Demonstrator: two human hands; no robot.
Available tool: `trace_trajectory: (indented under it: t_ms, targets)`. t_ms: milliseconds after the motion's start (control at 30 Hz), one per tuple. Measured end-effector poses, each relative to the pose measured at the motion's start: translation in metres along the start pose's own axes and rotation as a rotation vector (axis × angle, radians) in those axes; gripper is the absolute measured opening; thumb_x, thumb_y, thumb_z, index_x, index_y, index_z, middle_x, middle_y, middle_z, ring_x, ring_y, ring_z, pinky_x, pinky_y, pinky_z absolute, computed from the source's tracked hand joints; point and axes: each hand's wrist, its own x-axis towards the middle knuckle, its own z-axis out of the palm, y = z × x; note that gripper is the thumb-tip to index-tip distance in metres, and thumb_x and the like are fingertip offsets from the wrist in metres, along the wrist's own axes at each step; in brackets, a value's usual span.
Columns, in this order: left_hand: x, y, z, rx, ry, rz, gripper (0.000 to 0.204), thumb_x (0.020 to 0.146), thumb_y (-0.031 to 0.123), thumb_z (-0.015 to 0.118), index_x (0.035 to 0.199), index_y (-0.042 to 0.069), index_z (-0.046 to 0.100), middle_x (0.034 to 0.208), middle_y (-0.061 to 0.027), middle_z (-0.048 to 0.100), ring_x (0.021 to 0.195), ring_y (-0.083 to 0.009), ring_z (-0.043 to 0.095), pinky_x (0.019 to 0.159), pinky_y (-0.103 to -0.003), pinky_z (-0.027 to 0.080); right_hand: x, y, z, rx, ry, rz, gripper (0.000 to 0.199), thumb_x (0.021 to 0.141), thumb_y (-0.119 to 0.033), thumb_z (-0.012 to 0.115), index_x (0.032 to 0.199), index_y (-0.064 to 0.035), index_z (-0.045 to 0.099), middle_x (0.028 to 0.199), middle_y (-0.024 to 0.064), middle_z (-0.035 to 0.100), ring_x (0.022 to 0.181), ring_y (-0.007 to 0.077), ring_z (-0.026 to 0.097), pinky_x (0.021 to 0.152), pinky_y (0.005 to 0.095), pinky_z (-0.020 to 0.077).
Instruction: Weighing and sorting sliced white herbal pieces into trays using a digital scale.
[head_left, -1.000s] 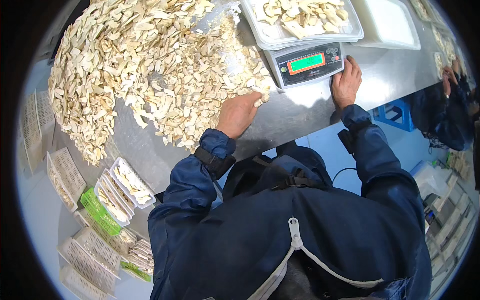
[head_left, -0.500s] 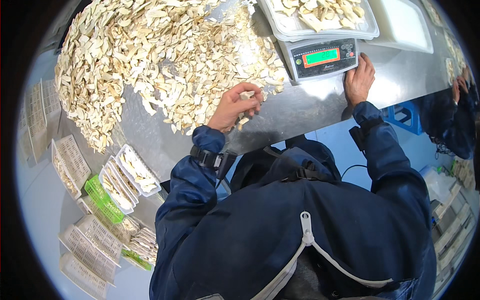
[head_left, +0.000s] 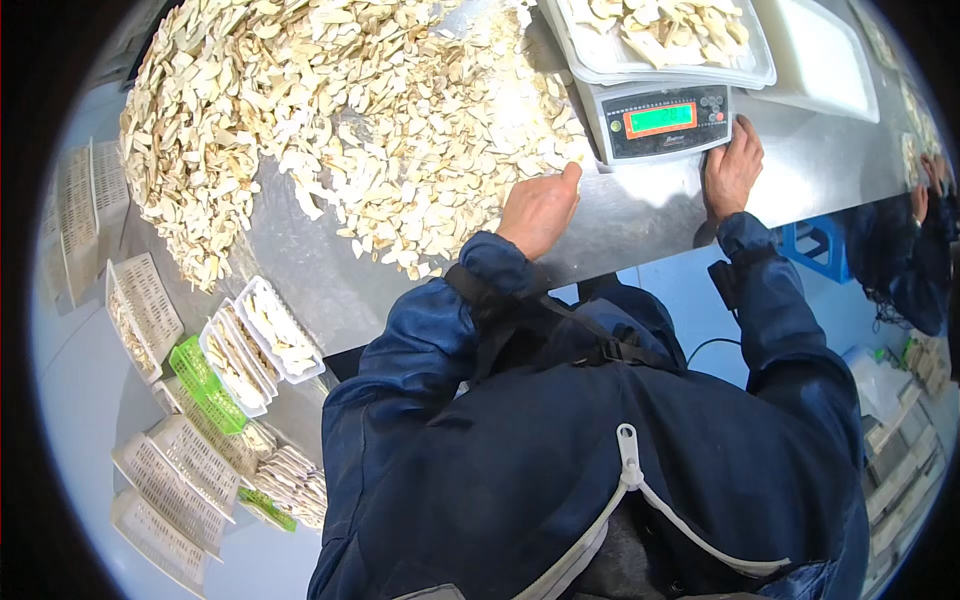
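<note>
My left hand (head_left: 541, 212) is closed at the right front edge of a large pile of pale dried mushroom-like slices (head_left: 400, 130). Its back faces up and the curled fingers are mostly hidden, so what they hold cannot be made out. My right hand (head_left: 735, 168) rests beside the right front corner of a digital scale (head_left: 665, 125), fingers stretched out along its edge. The scale has a lit green display. On top of it sits a clear plastic tray (head_left: 672, 76) with larger slices (head_left: 690, 30) in it.
A white plastic tub (head_left: 815, 60) stands right of the scale on the metal table (head_left: 310, 262). Filled small trays (head_left: 283, 335), a green basket (head_left: 208, 385) and white perforated crates (head_left: 185, 470) are at lower left. A blue stool (head_left: 815, 247) and another person's hands (head_left: 925, 190) appear at right.
My left hand has moved right and turned over, its fingers now hidden; earlier it held pale slices. My right hand stays by the scale. The whole view has shifted slightly.
</note>
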Motion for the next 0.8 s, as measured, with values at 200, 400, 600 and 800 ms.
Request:
trace_trajectory:
  t_ms: [200,400,600,800]
  targets:
    - [-0.033,-0.035,-0.044,-1.254,-0.171,-0.391,0.017,0.087,0.015,0.056,0.099,0.003,0.053,0.067,-0.0027,0.056,0.055,-0.0102,0.050,0.048,-0.023,0.037,0.000,0.009,-0.002,-0.032,-0.005,0.017,0.039,0.084,-0.018,0.048,0.120,-0.0057,0.046,0.130,0.0137,0.040,0.121,0.0333,0.036,0.100,0.0466,0.0279]
    - [-0.045,-0.079,-0.048,-1.101,0.349,-0.618,0.021,0.085,0.016,0.061,0.096,-0.001,0.064,0.067,-0.0033,0.060,0.056,-0.0088,0.050,0.050,-0.021,0.038,0.001,0.003,0.000,0.001,-0.004,0.000,0.040,0.083,-0.016,0.048,0.122,-0.0063,0.045,0.131,0.0137,0.040,0.121,0.0336,0.035,0.100,0.0465,0.0279]
    - [-0.034,-0.081,-0.039,-0.171,0.409,-0.318,0.021,0.079,0.021,0.065,0.093,0.006,0.063,0.069,-0.0119,0.062,0.057,-0.0250,0.058,0.055,-0.035,0.045,0.000,0.005,0.001,-0.013,-0.004,-0.021,0.039,0.084,-0.017,0.048,0.121,-0.0062,0.045,0.131,0.0138,0.040,0.121,0.0336,0.035,0.100,0.0466,0.0279]
    - [-0.043,-0.079,-0.046,-0.551,0.405,-0.428,0.015,0.080,0.017,0.064,0.089,0.005,0.063,0.065,-0.0045,0.060,0.059,-0.0112,0.056,0.057,-0.025,0.044,0.001,0.007,0.002,-0.012,-0.005,-0.007,0.038,0.084,-0.019,0.048,0.120,-0.0060,0.046,0.130,0.0136,0.041,0.121,0.0335,0.036,0.100,0.0465,0.0278]
